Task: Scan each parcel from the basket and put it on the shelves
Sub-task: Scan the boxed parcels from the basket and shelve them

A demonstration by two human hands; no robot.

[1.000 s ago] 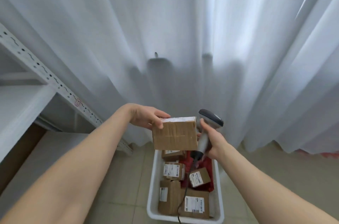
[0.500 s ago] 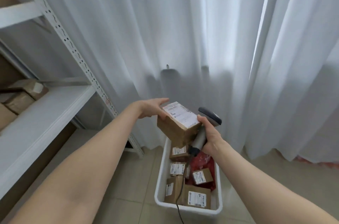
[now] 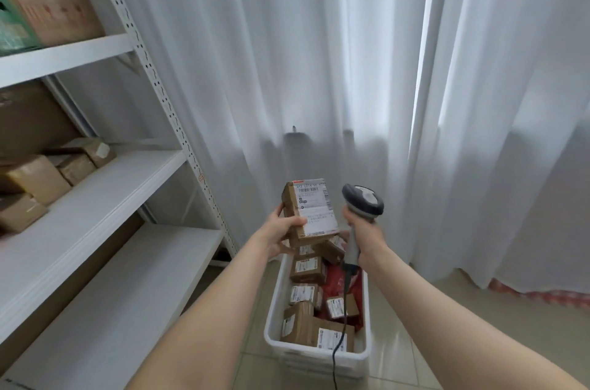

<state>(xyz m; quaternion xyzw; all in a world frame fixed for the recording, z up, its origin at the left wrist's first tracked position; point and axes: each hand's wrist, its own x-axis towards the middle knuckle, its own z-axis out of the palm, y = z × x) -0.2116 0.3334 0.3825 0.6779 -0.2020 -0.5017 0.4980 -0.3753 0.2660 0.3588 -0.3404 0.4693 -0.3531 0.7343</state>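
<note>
1. The left grip (image 3: 281,231) curls round a labelled parcel (image 3: 314,210) at frame centre, above the basket (image 3: 316,352).
2. The right grip (image 3: 364,236) wraps the scanner (image 3: 362,199) handle, just right of it.
3. The shelves (image 3: 95,185) stand at frame left.

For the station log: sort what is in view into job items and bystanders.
Job: parcel in the left hand; scanner in the right hand; other parcels in the basket; shelves.
Lying about: white curtain; large cartons on the top shelf.
</note>
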